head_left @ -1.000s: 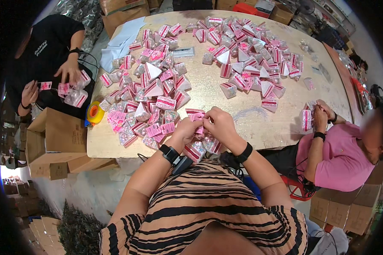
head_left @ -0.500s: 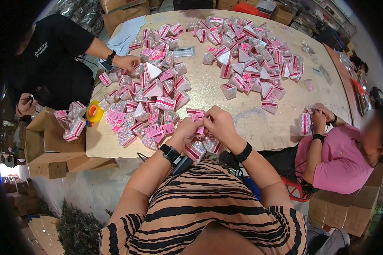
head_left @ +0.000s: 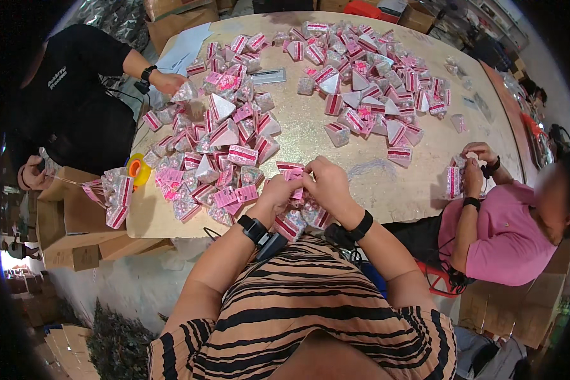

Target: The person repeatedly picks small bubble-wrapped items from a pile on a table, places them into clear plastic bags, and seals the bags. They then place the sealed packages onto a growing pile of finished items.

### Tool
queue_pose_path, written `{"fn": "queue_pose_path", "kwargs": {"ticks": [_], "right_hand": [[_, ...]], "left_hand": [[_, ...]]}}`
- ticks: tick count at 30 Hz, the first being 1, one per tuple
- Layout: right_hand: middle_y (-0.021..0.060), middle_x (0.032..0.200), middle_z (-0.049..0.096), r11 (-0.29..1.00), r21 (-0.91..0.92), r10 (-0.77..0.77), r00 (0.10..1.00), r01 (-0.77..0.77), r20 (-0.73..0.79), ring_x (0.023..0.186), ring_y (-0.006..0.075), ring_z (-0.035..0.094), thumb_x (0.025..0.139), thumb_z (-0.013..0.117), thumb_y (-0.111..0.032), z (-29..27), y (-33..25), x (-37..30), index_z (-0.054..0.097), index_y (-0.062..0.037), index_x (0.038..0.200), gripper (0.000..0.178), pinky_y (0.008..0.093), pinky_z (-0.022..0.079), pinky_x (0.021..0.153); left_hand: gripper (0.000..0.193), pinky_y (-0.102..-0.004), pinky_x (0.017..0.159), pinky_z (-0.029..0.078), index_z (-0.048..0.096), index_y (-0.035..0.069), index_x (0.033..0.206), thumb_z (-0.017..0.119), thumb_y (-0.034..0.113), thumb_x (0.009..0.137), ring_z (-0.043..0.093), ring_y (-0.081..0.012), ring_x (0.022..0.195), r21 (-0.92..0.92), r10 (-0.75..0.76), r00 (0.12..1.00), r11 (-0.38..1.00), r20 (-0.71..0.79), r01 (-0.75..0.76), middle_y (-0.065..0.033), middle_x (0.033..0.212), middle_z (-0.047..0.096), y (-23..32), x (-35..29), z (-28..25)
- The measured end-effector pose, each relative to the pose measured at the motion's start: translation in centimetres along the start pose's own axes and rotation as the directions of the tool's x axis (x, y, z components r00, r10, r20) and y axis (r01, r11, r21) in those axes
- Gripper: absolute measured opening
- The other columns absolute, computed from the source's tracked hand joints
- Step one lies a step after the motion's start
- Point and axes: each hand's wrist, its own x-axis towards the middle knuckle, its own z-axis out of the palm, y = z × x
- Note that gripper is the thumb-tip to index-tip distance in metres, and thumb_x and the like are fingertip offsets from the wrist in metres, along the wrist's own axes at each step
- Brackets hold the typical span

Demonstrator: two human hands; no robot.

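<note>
At the table's near edge, my left hand (head_left: 277, 195) pinches a pink tag (head_left: 295, 175). Close against it, my right hand (head_left: 329, 185) has its thumb and forefinger closed on the tag too. Beneath both hands hang several small clear packs (head_left: 290, 226) with pink-and-white bands and glittery contents, near my lap. Any cord or tie between my fingertips is hidden. Left of my hands lie loose pink tags (head_left: 235, 196), beside a heap of similar packs (head_left: 223, 133).
A second heap of packs (head_left: 373, 82) covers the far right of the table (head_left: 297, 136). Thin clear strands (head_left: 373, 168) lie right of my hands. A yellow tape roll (head_left: 138, 170) and cardboard box (head_left: 82, 212) are left. Co-workers sit left, in black, and right, in pink.
My hands keep nearly the same place. The left co-worker's hand has drawn back from the heap with a pack, and their hanging bunch has shifted. The right co-worker's far hand has lifted.
</note>
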Motion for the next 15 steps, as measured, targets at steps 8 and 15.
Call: {"fn": "queue_pose_path", "kwargs": {"ticks": [8, 15], "right_hand": [[0.0122, 0.072, 0.058, 0.998, 0.045, -0.045, 0.996, 0.048, -0.075, 0.059, 0.0291, 0.058, 0.072, 0.063, -0.011, 0.5, -0.12, -0.09, 0.06, -0.0027, 0.074, 0.009, 0.0371, 0.046, 0.053], [0.0106, 0.072, 0.056, 0.997, 0.049, -0.05, 0.996, 0.054, -0.075, 0.061, 0.0287, 0.058, 0.071, 0.063, -0.011, 0.51, -0.15, -0.26, 0.059, -0.0042, 0.074, 0.009, 0.0364, 0.047, 0.054]], "left_hand": [[0.008, -0.0271, 0.041, 0.044, 0.061, 0.002, 0.083, 0.06, 0.01, 0.083, 0.056, -0.0136, 0.051, 0.051, 0.004, 1.0, 0.999, -0.027, -0.002, -0.0045, 0.067, 0.06, 0.08, 0.26, 0.11], [0.008, -0.0274, 0.041, 0.043, 0.061, 0.002, 0.083, 0.06, 0.01, 0.084, 0.055, -0.0134, 0.051, 0.016, 0.001, 1.0, 1.0, -0.028, 0.0, -0.0039, 0.066, 0.059, 0.06, 0.3, 0.14]]}}
